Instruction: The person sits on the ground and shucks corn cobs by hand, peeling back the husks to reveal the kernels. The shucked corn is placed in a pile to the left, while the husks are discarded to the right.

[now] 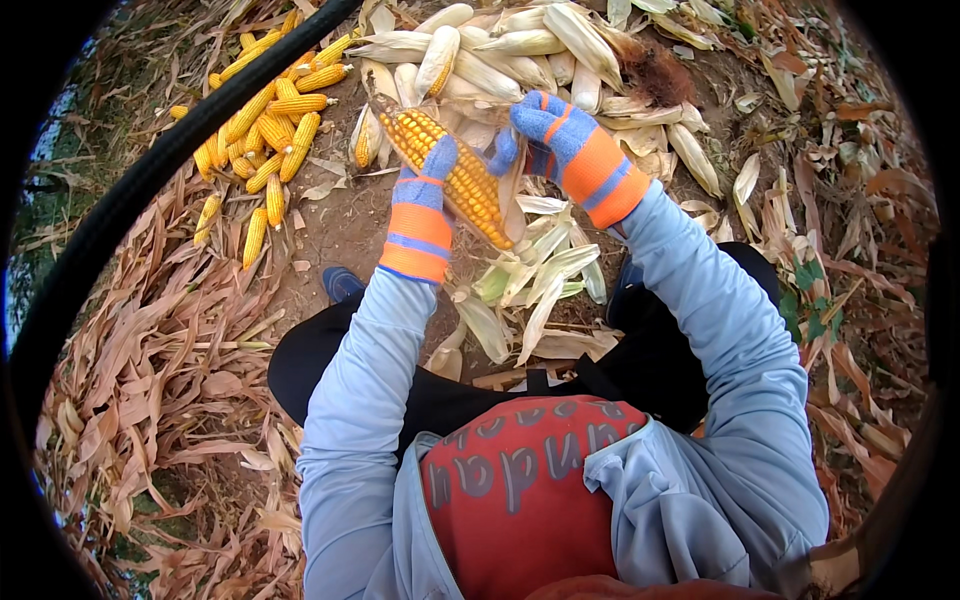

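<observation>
An ear of corn (452, 170), its yellow kernels mostly bare, is held slantwise in front of me. My left hand (422, 210), in a blue and orange knit glove, is closed on its left side with the thumb across the kernels. My right hand (575, 150), gloved alike, is closed on the pale dry husk (512, 185) along the ear's right side. Part of the husk and some of the right fingers are hidden behind the ear. Peeled husks (545, 270) lie on the ground just below my hands.
A heap of bare yellow corn ears (270, 125) lies at the far left. Straight ahead is a pile of ears still in husks (520, 50), with dark brown corn silk (660, 80) at its right. Dry leaves (150, 400) cover the ground on both sides. A dark cable (165, 140) crosses the upper left.
</observation>
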Action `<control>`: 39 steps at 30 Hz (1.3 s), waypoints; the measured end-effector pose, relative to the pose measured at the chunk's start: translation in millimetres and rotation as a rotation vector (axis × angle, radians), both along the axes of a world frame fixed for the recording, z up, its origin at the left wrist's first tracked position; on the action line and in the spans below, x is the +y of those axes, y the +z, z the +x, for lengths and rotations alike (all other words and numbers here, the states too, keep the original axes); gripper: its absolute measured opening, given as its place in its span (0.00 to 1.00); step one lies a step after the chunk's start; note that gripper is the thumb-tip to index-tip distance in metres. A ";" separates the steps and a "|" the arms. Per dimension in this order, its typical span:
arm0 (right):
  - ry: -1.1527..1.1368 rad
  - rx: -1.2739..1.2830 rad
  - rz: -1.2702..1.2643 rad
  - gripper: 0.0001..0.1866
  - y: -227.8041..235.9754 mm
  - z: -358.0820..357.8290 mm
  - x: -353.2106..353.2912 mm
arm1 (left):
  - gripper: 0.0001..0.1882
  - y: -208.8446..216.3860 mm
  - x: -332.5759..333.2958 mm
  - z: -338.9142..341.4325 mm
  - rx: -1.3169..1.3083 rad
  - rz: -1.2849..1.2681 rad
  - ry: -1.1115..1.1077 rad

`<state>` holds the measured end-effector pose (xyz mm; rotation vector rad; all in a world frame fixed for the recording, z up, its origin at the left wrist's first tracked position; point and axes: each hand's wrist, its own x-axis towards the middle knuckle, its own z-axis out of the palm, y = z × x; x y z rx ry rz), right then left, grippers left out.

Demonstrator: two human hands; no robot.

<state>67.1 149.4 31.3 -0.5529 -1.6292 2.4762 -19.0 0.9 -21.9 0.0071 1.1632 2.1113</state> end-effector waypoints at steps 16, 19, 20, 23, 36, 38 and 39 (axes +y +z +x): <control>0.422 -0.182 1.095 0.14 5.7 36.6 -15.1 | 0.26 26.7 -36.4 -72.8 0.781 -0.542 0.516; 0.648 -0.307 1.007 0.15 15.1 43.8 -7.1 | 0.24 60.8 -69.8 -94.7 0.195 -0.284 0.377; 0.702 -0.425 0.847 0.15 10.0 41.4 -7.6 | 0.23 58.0 -71.5 -96.4 0.115 -0.237 0.351; 0.968 -0.446 1.105 0.16 -5.3 47.1 -14.0 | 0.22 52.2 -53.5 -79.6 0.158 -0.205 0.310; 0.445 -0.206 0.594 0.20 6.3 15.5 -17.6 | 0.19 28.1 -19.1 -23.6 0.064 -0.064 -0.094; 0.534 -0.296 0.514 0.22 10.9 9.8 -21.6 | 0.20 24.6 -16.0 -17.8 0.064 -0.061 -0.105; 0.509 -0.241 0.469 0.22 15.1 9.2 -24.2 | 0.20 23.8 -13.2 -15.1 0.049 -0.041 -0.115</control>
